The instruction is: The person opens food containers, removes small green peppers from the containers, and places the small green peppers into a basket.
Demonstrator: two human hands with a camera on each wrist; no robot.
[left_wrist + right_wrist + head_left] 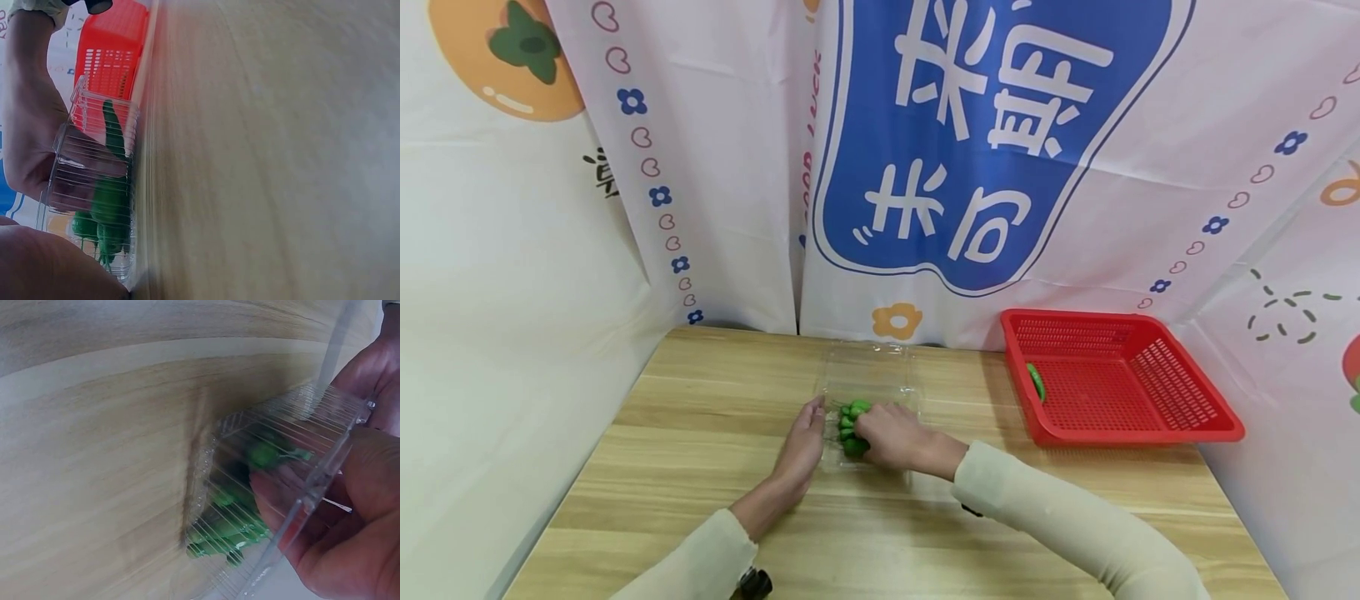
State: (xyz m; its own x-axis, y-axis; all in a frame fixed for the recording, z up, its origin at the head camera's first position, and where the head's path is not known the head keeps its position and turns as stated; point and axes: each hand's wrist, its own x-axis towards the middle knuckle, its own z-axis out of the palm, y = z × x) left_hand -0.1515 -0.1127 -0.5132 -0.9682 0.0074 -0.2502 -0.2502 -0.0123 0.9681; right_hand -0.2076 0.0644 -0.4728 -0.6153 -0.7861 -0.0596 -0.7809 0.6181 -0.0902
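Observation:
A clear plastic clamshell box (868, 375) lies on the wooden table with its lid folded back. Several green chili peppers (848, 422) are inside it, their stems pointing left. My right hand (895, 435) reaches into the box from the right, and its curled fingers grip at the peppers. Through the ribbed wall in the left wrist view, a long green pepper (111, 203) lies under that hand's fingers. My left hand (801, 450) rests along the box's left side with fingers straight. In the right wrist view, box wall and hand partly cover the peppers (234, 525).
A red plastic basket (1150, 437) stands at the back right of the wooden table (722, 375). One green chili pepper (1036, 382) leans inside its left wall. Printed curtains (737, 208) hang behind the table and at both sides.

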